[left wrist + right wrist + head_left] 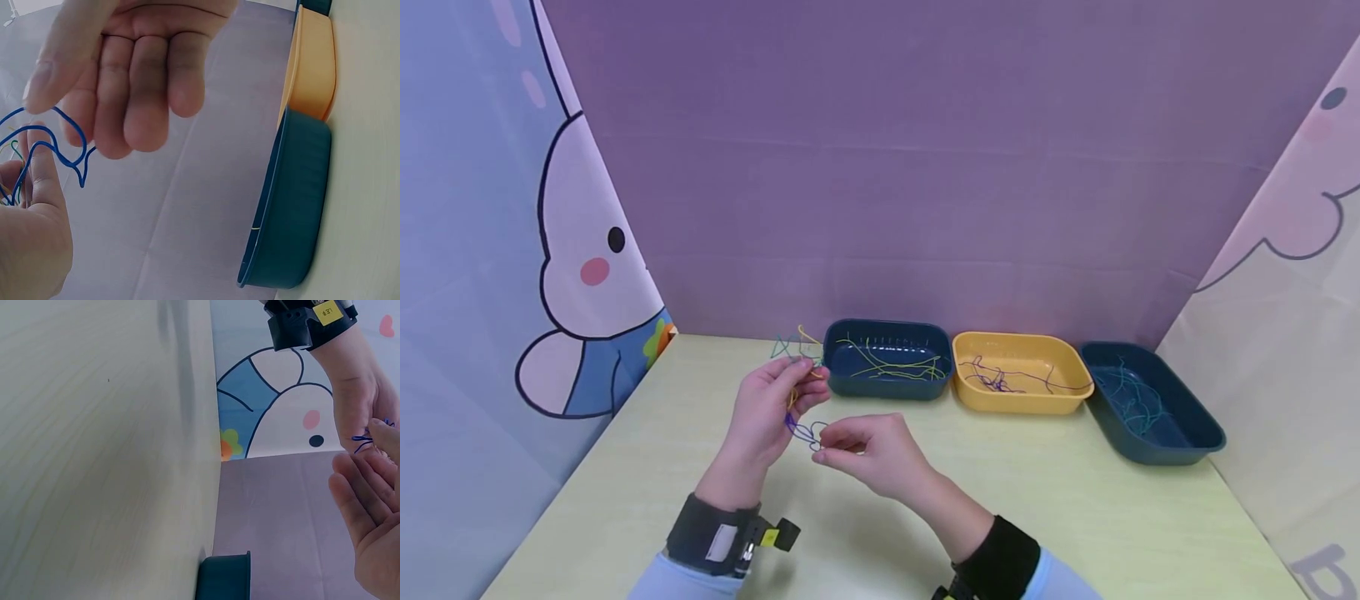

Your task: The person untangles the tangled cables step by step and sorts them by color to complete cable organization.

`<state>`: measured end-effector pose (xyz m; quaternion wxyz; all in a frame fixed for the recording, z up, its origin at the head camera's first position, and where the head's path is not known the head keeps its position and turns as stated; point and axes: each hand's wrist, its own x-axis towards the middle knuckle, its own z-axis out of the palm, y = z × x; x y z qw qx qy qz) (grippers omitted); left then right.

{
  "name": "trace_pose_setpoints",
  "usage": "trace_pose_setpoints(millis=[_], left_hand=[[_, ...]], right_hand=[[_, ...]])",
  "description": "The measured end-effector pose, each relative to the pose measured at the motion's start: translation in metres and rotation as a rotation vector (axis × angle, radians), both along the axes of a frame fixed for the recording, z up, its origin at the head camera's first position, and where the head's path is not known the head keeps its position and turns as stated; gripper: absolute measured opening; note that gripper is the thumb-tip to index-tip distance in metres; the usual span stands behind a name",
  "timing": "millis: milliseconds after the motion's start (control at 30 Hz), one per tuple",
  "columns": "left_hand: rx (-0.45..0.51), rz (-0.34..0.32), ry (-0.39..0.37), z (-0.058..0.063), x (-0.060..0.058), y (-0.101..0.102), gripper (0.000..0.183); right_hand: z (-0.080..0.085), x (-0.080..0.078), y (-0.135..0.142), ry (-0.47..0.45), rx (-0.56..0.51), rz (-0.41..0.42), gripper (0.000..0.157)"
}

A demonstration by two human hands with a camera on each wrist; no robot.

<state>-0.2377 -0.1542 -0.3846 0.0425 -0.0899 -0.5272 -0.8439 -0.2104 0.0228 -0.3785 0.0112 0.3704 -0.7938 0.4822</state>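
My left hand [769,408] is raised above the table and pinches a tangle of thin strings between thumb and fingers. Green strings [781,346] and a yellow string [806,334] stick out past its fingertips. Below them hang blue-purple string loops [803,431]. Thumb and fingertips of my right hand [880,454] pinch the end of those loops, lower and to the right. In the left wrist view, the blue loops [76,134] stretch between the hands. The right wrist view shows a little blue string [362,439], partly hidden by fingers.
Along the back of the table [850,517] stand a dark teal bin [887,387] with yellow strings, a yellow bin [1022,402] with purple strings, and another teal bin [1176,454] with green strings. A purple cloth backdrop [887,167] rises behind, with cartoon-printed cloths at both sides.
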Motion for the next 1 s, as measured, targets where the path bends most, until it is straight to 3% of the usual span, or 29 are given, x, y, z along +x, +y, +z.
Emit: trace_pose_setpoints(millis=[200, 567, 1000], left_hand=[[0.001, 0.0, -0.002, -0.001, -0.001, 0.002, 0.05], [-0.027, 0.02, 0.005, -0.002, -0.002, 0.001, 0.047], [-0.031, 0.059, 0.022, 0.0, -0.002, -0.002, 0.044]], right_hand=[[-0.001, 0.0, 0.001, 0.019, 0.0, 0.007, 0.008], [0.0, -0.001, 0.009, 0.042, 0.03, -0.021, 0.008], [0.003, -0.001, 0.035, -0.035, 0.01, -0.104, 0.006]])
